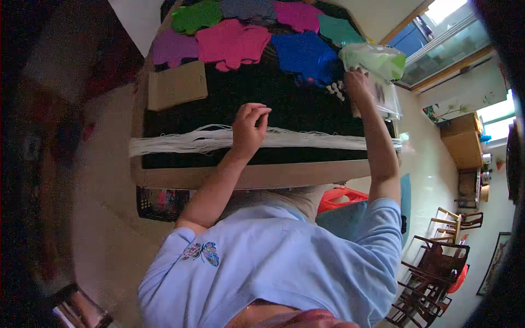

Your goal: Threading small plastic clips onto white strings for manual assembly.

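Observation:
My left hand (250, 128) hovers over the white threads, its fingers bent and their tips pressed together; what they hold, if anything, is too small to make out. A long bundle of white threads (188, 142) runs across the near part of the dark table top, passing under my left wrist and right forearm. On the far right, my right hand (358, 85) reaches down with bunched fingers beside small white pieces (334, 90) and a clear plastic bag with green print (377, 59). Its fingertips are partly hidden. Just left of it lies a blue cut-out piece (307, 57).
Flat coloured cut-outs lie along the far side, among them pink (232, 42), purple (175, 48), green (197, 17), magenta (297, 15) and teal (338, 30) ones. A cardboard piece (179, 86) rests at the left. The table's near edge (262, 176) is tan. Wooden chairs (437, 262) stand at the right.

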The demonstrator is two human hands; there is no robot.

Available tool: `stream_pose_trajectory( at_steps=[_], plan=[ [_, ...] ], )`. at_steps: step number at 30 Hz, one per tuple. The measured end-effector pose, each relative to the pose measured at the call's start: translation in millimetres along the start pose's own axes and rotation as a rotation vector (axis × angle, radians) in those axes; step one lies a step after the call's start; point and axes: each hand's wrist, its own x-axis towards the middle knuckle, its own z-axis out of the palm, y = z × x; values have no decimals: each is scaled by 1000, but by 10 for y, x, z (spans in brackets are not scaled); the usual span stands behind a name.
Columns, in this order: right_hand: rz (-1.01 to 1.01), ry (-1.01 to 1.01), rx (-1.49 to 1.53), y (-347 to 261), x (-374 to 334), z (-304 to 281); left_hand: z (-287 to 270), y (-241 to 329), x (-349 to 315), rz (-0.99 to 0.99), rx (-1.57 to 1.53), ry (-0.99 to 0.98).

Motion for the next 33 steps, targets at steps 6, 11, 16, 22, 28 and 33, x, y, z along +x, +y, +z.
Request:
stream_pose_trajectory(
  at_steps=[6,11,16,22,28,33],
  plan=[
    [-103,-87,-251,120,7,777,-22,-119,-17,48,28,25],
    [-96,3,-266,321,-185,463,34,-1,7,-1,-43,-18],
    [96,-384,345,-216,54,-451,-18,-65,-28,-55,5,-33],
    [-329,-277,712,-488,-530,-19,91,-29,-54,22,-7,-224],
    [-308,-442,647,41,-1038,106,127,-50,-75,12,3,-224],
    [-134,-448,974,-301,-1068,-418,93,-57,-101,-33,42,-274]
  ],
)
